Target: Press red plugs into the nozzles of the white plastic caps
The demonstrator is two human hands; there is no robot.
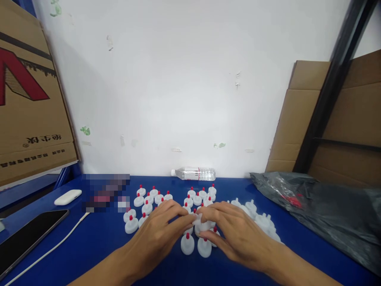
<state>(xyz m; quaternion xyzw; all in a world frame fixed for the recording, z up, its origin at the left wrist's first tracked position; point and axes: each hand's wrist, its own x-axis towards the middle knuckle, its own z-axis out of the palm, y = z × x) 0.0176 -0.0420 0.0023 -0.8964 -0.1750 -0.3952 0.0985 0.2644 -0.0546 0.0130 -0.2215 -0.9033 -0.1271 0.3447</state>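
Note:
A translucent white plastic nozzle cap [202, 227] is held between my hands above the blue table. My right hand [232, 226] curls around it, with thumb and fingers on its sides. My left hand [162, 226] pinches thumb and forefinger together at the nozzle tip; what lies between those fingertips is hidden. White caps with red tips stand close by, one red-tipped cap [187, 244] in front of my hands and another [131, 225] beyond my left wrist. Several white caps without red tips [264, 223] lie heaped beyond my right hand.
Small red pieces [293, 201] lie in clear plastic on a grey plastic bag [327, 214] at right. A water bottle [193, 173] lies along the wall. At left are a phone [32, 238], a white cable [53, 248], a white case [68, 197] and a cardboard box [32, 103].

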